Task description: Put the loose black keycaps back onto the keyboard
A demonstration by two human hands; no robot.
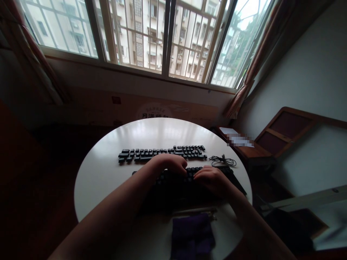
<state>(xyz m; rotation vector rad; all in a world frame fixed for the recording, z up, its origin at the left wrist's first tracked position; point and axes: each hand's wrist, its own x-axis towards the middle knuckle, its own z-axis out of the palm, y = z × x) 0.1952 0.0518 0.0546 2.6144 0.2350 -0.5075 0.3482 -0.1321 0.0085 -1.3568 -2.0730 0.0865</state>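
Note:
A black keyboard (173,193) lies on the round white table (100,180), partly under both arms. Over its middle my left hand (175,164) bends down with fingers curled in, the tips at the keys. Close to its right, my right hand (210,177) rests low on the keyboard, fingers pressed together at the keys. Whatever sits between the fingertips of either hand is too small and dark to make out. Behind the keyboard, loose black keycaps (145,159) are laid out in rows; my left wrist covers part of them.
A coiled black cable (223,161) lies right of the keycaps. Nearer me are a folded purple cloth (192,236) and a thin, long tool (196,211). Papers (241,140) lie on a wooden chair (258,153) at the right. Barred windows (189,39) stand beyond the table.

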